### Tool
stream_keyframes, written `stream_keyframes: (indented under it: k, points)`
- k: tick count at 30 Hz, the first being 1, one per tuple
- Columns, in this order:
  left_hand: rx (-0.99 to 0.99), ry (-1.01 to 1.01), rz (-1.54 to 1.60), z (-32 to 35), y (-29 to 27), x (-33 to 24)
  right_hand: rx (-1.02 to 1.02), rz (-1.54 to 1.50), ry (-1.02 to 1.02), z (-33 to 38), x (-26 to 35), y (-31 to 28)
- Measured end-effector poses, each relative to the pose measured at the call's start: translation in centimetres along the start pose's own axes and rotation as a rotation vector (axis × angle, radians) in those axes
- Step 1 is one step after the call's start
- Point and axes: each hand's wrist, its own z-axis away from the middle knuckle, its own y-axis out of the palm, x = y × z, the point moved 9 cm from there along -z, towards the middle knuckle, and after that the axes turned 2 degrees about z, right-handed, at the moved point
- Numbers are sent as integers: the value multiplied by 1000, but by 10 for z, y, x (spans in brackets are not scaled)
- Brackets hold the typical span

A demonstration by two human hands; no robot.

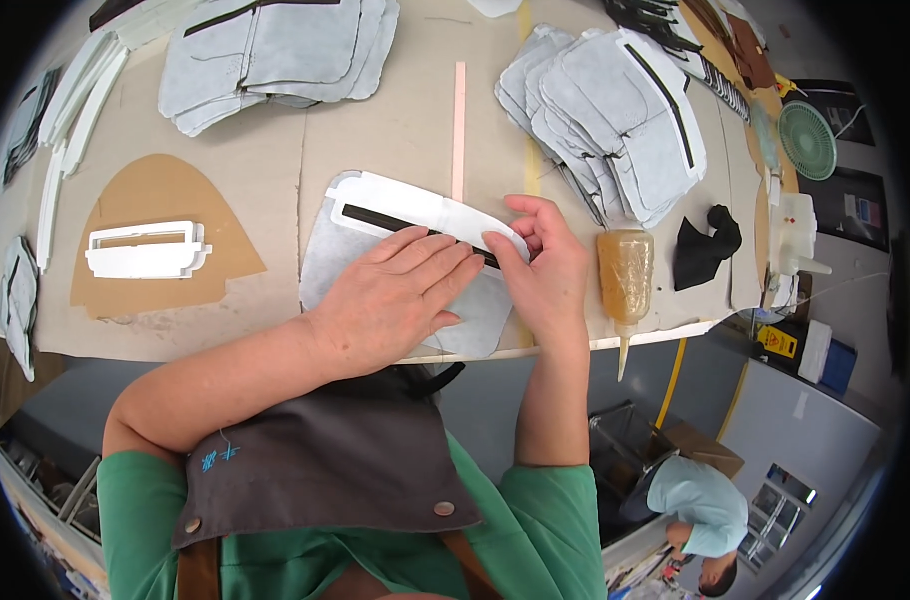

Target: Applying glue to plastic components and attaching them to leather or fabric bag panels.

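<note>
A light grey fabric panel [327,262] lies near the table's front edge. Along its far side sits a white strip-shaped piece [400,197] with a long slot, and a black band shows through that slot. My left hand [395,290] rests flat over the panel, its fingers stretched out and side by side across the black band [370,217]. At the strip's right end, my right hand [547,262] pinches the edge, thumb on top of the strip and fingers curled beyond it. The left palm and fingers hide the panel's middle.
Grey panel stacks [275,50] [615,110] lie at the back left and back right. White slotted frames [147,262] rest on a brown template [165,190] at left. Right of my hand are an amber squeeze bottle [625,275] and black cloth [703,250]. Another person [700,505] is behind.
</note>
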Motion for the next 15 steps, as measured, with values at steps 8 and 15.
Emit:
stream_keyframes:
  k: [8, 15]
  points:
    - [28, -30, -30, 4, -1, 1, 18, -27, -32, -2, 2, 1]
    - [-44, -65, 164, 20, -23, 16, 116, -182, 58, -2, -10, -1]
